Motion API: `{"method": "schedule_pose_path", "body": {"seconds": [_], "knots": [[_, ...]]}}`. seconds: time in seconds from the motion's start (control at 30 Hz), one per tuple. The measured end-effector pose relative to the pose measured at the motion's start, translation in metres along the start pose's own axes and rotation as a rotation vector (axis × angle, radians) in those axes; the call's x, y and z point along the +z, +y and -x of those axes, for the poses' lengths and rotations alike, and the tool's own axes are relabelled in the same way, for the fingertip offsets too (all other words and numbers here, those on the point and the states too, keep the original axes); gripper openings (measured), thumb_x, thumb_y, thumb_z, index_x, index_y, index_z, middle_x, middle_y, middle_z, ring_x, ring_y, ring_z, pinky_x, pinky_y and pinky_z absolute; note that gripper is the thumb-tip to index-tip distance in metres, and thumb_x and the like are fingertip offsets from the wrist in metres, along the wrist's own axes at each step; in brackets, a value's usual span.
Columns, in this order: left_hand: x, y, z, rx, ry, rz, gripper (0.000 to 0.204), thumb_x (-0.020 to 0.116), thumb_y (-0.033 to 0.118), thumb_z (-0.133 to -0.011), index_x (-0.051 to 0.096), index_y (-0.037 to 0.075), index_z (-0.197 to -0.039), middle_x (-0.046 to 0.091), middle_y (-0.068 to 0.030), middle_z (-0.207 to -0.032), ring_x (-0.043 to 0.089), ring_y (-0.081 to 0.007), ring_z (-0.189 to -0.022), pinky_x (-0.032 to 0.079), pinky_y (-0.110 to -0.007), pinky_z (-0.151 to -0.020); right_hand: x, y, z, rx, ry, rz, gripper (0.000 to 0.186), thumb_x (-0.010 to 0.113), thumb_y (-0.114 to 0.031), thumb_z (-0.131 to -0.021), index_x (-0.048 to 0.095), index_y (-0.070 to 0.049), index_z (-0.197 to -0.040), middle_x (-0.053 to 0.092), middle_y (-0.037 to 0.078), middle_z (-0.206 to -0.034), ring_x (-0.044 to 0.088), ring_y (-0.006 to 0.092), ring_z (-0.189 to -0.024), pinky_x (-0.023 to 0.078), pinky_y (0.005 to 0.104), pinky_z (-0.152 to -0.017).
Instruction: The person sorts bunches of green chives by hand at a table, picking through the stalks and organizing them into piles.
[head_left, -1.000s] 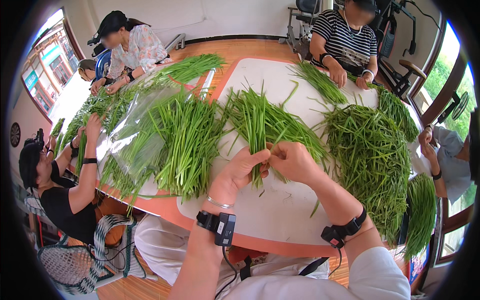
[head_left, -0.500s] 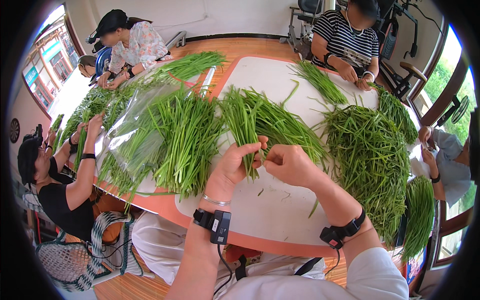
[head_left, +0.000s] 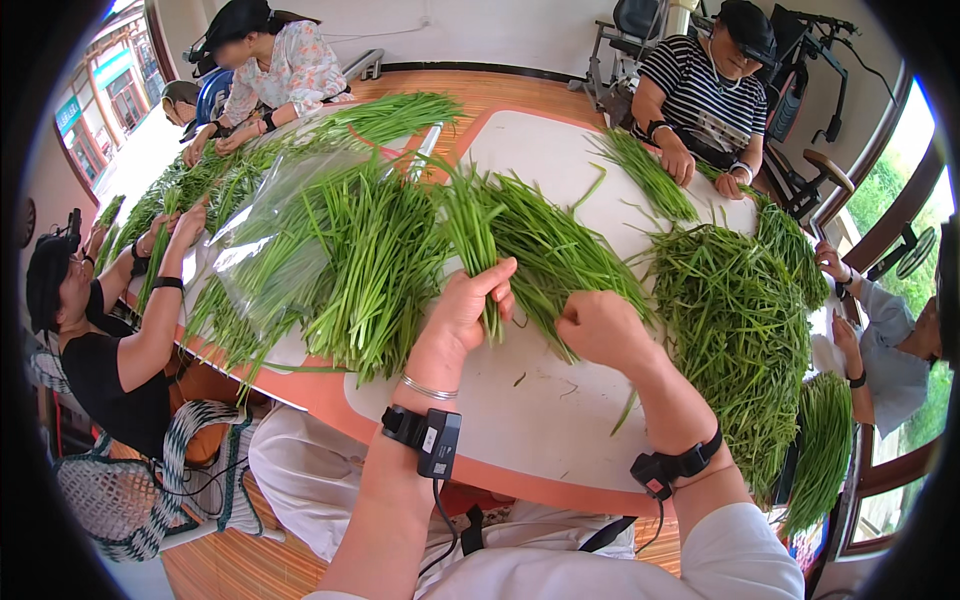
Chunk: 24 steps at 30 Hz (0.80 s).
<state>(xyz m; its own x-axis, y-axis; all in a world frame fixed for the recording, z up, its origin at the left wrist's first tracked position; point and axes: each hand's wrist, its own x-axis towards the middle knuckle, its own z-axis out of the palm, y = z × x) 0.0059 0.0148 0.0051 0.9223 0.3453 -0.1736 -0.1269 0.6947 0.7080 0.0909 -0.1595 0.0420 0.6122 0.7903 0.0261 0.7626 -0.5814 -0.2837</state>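
Observation:
My left hand [head_left: 474, 308] is closed around a small bunch of green chives [head_left: 470, 232], its cut ends sticking out below the fist and the leaves pointing away from me. Just right of it, my right hand [head_left: 606, 328] is curled with thumb and fingers pressed together. Whatever it may hold is hidden by the fingers. Its knuckles are beside the lower ends of a loose pile of chives [head_left: 565, 245] lying slantwise on the white table [head_left: 520, 430]. Left of my left hand, a thick sheaf of chives [head_left: 375, 290] rests partly on a clear plastic bag [head_left: 262, 235].
A large tangled heap of leaves [head_left: 735, 345] covers the table's right side, with a neat bundle [head_left: 822, 450] hanging at its edge. Co-workers sit at the left [head_left: 120, 340], far left [head_left: 265, 75], far right [head_left: 700, 90] and right [head_left: 895, 320], handling greens. A woven chair [head_left: 205, 470] stands at lower left.
My right hand has moved away from the left hand's bunch, to the right and slightly down. The left hand keeps its hold, with the bunch more upright. The far-right person's hands have moved apart.

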Motion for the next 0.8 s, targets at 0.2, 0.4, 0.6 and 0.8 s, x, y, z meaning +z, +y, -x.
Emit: {"method": "schedule_pose_path", "body": {"seconds": [0.2,0.4,0.6,0.8], "knots": [[0.013,0.003,0.013,-0.275,-0.139,-0.310,0.025,0.064,0.029,-0.084,0.058,0.005,-0.084,0.043,0.0011,-0.055,0.045,-0.0142,-0.046,0.037,-0.029,-0.044,-0.032,-0.017,0.007,0.016,0.040,-0.543,0.020,0.060,-0.019,-0.074,0.064,0.000,-0.074,0.062,0.015,-0.065,0.061,0.0291,-0.060,0.049,0.0357,-0.059],[0.008,-0.002,0.007,-0.067,-0.060,-0.214,0.021,0.061,0.025,-0.086,0.062,0.004,-0.087,0.055,-0.0026,-0.067,0.053,-0.0141,-0.058,0.042,-0.028,-0.052,-0.017,-0.013,0.004,-0.052,-0.100,-0.434,0.021,0.058,-0.021,-0.074,0.064,-0.001,-0.075,0.064,0.015,-0.068,0.062,0.0316,-0.064,0.050,0.0368,-0.062],[0.006,0.001,0.005,0.007,-0.002,-0.039,0.015,0.056,0.018,-0.088,0.058,0.004,-0.095,0.057,-0.0041,-0.076,0.057,-0.0171,-0.068,0.046,-0.031,-0.062,-0.008,-0.008,0.004,0.043,-0.103,0.004,0.027,0.059,-0.026,-0.072,0.064,0.000,-0.078,0.065,0.016,-0.071,0.063,0.0333,-0.071,0.051,0.0395,-0.067],[0.001,-0.001,0.001,-0.044,-0.057,-0.147,0.015,0.058,0.021,-0.088,0.054,0.009,-0.082,0.048,0.0003,-0.061,0.047,-0.0126,-0.053,0.042,-0.031,-0.054,0.000,-0.002,0.004,-0.030,-0.214,0.116,0.029,0.059,-0.027,-0.072,0.064,0.001,-0.078,0.064,0.019,-0.075,0.064,0.0341,-0.074,0.051,0.0412,-0.067]]}}
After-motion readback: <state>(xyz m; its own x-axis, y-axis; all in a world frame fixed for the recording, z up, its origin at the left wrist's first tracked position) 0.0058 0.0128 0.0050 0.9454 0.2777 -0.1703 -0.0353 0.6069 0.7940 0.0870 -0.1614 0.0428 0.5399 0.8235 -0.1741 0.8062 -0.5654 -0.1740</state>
